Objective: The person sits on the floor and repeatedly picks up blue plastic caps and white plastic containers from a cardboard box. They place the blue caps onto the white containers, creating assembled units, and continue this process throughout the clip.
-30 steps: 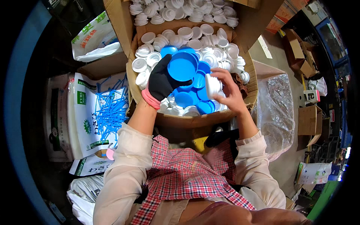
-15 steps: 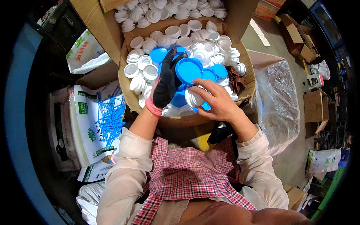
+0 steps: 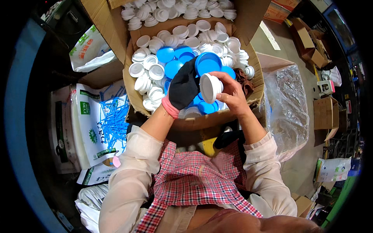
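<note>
Left hand wears a dark glove with a pink cuff. It is closed on a blue lid, which stands tilted at the gloved fingertips, hollow side facing the camera.

Right hand is bare. Its fingers are wrapped around a white cap, held on edge with its flat face turned toward the glove. The cap sits just below the blue lid and right beside the gloved palm; can't tell if the cap and lid touch.

Both hands hang over a cardboard box directly in front of the chest. Under and just behind the grips lies a cluster of loose blue lids, more showing below the white cap near the box's front wall. To the left of the glove and beyond both hands the box is filled with white caps, many stacked in short columns. A brown rag lies in the box just right of the right hand's fingers.

Farther out past the box's back wall: a second box of white caps. Well left of the left forearm: a white printed sack holding blue sticks. Right of the right forearm: a clear plastic bag on the floor. Below the hands: a red-checked apron over pale sleeves.
</note>
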Demonstrator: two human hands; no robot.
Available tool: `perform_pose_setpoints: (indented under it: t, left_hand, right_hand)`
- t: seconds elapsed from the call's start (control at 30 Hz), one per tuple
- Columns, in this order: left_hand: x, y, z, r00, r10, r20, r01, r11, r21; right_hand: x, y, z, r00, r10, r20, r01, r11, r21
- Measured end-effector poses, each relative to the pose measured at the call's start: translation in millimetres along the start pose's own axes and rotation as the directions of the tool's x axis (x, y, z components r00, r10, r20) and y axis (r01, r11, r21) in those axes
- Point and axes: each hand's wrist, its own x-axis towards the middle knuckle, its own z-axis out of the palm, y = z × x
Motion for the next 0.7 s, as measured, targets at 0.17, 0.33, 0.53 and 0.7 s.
perform_pose_setpoints:
  t: [0.17, 0.33, 0.53, 0.7]
  left_hand:
    - [2.2, 20.6, 15.9, 0.995, 0.090, 0.046, -0.100, 0.927, 0.362]
    - [3.0, 27.2, 6.6, 0.975, -0.191, 0.114, 0.220, 0.905, -0.364]
    - [-5.4, 26.9, 5.9, 0.871, -0.378, 0.314, 0.416, 0.228, -0.880]
    - [-5.2, 22.1, 5.8, 0.862, -0.432, 0.265, 0.405, 0.271, -0.873]
  right_hand:
    - [1.8, 9.8, 4.8, 0.996, 0.061, 0.066, -0.065, 0.997, 0.049]
    - [-1.9, -20.9, 18.0, 0.962, -0.269, 0.042, 0.270, 0.920, -0.283]
    - [0.9, -28.2, 27.7, 0.909, -0.384, 0.160, 0.337, 0.453, -0.825]
    - [1.9, -22.7, 23.6, 0.904, -0.353, 0.242, 0.371, 0.365, -0.854]
